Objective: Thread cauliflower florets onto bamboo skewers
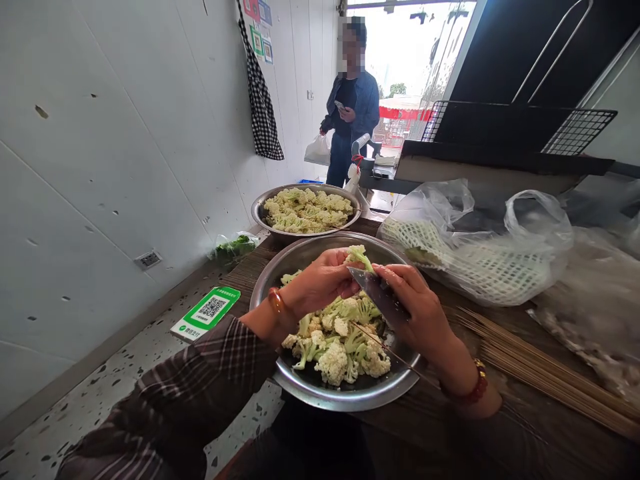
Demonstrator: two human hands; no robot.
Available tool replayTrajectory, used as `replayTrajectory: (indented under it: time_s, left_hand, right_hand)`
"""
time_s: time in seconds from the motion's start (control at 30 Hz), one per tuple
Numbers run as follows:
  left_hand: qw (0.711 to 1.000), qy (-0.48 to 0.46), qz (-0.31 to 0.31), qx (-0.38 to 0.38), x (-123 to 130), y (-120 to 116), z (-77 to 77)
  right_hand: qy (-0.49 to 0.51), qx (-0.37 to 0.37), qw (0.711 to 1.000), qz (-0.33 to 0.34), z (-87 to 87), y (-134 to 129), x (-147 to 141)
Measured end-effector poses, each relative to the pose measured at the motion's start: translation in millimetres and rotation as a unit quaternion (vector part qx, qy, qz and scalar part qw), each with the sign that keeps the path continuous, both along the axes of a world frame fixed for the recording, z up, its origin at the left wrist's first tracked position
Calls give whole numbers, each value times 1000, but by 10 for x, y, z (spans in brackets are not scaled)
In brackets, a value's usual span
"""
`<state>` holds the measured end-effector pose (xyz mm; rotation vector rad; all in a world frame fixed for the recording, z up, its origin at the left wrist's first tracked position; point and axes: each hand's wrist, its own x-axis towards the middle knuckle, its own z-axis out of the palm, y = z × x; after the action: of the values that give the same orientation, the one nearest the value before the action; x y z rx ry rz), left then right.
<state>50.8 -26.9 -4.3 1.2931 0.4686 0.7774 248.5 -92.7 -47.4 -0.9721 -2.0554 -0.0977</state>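
Pinched in my left hand [327, 277] is a small cauliflower floret [359, 256] with a pale green stem. My right hand [413, 303] is closed around a knife [377, 290], its wide blade angled against the floret's stem. Both hands are above a steel basin [285, 383] filled with cut cauliflower pieces [333, 360]. A thin skewer [385, 348] slants across those pieces, towards my right wrist. The knife's handle is hidden by my right fingers.
A second steel bowl [256, 212] of cauliflower stands behind. To the right lie plastic bags [520, 260] with foam netting and a bundle of skewers [545, 367]. A green QR-code card [210, 310] is at the left. Near the doorway a person [353, 107] stands holding a phone.
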Motion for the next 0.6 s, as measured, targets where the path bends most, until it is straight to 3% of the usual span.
replayTrajectory:
  time_s: [0.1,0.33,0.43,0.6]
  left_hand:
    - [1000,18,-11,-1,-20,18,-18]
    - [993,67,19,97,-33,-29,43]
    - [992,82,10,92,-39,-39,66]
    - [997,23,-49,50,-59,-4,8]
  right_hand:
    - [-4,-14,1000,8,-21,4,22]
    - [-9,-37,999,7,-57,21,44]
    - [-6,-37,999,11,-55,19,42]
    - [6,-28,999,16,-106,26,50]
